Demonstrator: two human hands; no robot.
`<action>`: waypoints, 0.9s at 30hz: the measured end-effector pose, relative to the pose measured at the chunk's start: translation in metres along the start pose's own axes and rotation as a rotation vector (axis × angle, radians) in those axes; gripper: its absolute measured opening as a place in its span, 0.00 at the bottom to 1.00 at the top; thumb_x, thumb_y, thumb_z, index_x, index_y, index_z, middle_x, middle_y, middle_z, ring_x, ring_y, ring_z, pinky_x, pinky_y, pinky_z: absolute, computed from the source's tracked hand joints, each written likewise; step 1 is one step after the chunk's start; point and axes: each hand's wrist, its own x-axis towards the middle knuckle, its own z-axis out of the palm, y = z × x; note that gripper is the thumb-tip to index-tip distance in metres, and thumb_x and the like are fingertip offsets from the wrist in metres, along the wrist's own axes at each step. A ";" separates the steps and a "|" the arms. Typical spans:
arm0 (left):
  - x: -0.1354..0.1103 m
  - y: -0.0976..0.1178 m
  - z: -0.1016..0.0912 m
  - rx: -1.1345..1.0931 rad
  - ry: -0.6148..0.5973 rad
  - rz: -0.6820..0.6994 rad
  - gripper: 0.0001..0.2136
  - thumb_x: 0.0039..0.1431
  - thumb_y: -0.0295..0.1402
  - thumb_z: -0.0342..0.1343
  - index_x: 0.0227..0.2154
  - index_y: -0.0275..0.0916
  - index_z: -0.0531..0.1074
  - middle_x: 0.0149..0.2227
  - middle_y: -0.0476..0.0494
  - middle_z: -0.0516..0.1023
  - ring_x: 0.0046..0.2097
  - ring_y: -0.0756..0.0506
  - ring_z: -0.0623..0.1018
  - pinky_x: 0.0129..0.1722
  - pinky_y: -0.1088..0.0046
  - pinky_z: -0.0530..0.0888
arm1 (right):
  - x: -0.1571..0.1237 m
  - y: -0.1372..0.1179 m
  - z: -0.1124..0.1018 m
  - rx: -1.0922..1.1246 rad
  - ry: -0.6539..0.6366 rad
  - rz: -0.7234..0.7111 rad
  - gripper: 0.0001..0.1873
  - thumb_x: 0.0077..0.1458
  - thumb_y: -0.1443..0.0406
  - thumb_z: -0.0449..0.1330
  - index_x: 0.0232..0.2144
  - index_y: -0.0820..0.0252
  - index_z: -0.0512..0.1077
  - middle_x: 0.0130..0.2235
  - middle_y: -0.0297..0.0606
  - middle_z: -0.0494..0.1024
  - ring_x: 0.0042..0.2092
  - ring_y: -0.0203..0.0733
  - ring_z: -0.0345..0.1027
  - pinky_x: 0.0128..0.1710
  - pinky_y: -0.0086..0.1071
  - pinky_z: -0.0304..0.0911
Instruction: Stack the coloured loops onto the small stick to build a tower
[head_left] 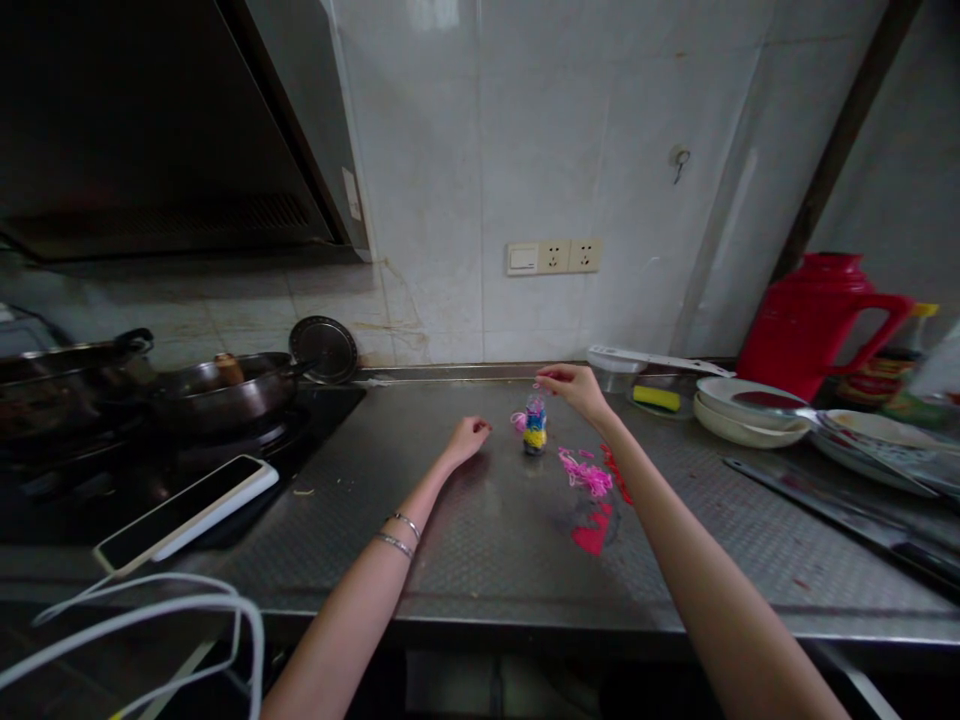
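Observation:
A small clear bottle (535, 428) stands upright on the steel counter, filled with yellow, blue and pink layers. Just above its mouth, my right hand (576, 390) pinches a tiny pink rubber band between thumb and fingertips. My left hand (469, 440) rests on the counter to the left of the bottle, its fingers curled closed; what they hold, if anything, is hidden. A loose pile of pink rubber bands (589, 475) lies right of the bottle, with red rubber bands (616, 472) partly behind my right forearm. Another small pink clump (518, 421) sits beside the bottle.
A red heart-shaped piece (590, 538) lies nearer the counter's front. On the left are a phone (184, 510), white cables (150, 600) and a pan (225, 395) on the stove. Stacked plates (750, 415), a long knife (832, 510) and a red thermos (810, 325) occupy the right.

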 end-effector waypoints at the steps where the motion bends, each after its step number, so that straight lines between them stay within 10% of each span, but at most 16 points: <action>1: 0.000 0.000 0.000 0.001 -0.001 0.001 0.11 0.50 0.28 0.46 0.30 0.30 0.72 0.21 0.48 0.70 0.26 0.52 0.68 0.28 0.78 0.64 | -0.001 0.001 0.001 0.015 -0.001 0.003 0.20 0.41 0.55 0.60 0.31 0.67 0.74 0.24 0.38 0.75 0.24 0.32 0.62 0.24 0.26 0.59; 27: 0.001 -0.002 0.004 -0.005 -0.024 0.038 0.10 0.50 0.28 0.47 0.29 0.29 0.73 0.20 0.48 0.69 0.25 0.52 0.67 0.27 0.77 0.63 | -0.004 0.020 0.007 -0.010 -0.054 -0.014 0.20 0.37 0.61 0.63 0.35 0.65 0.74 0.31 0.40 0.76 0.32 0.38 0.68 0.34 0.32 0.64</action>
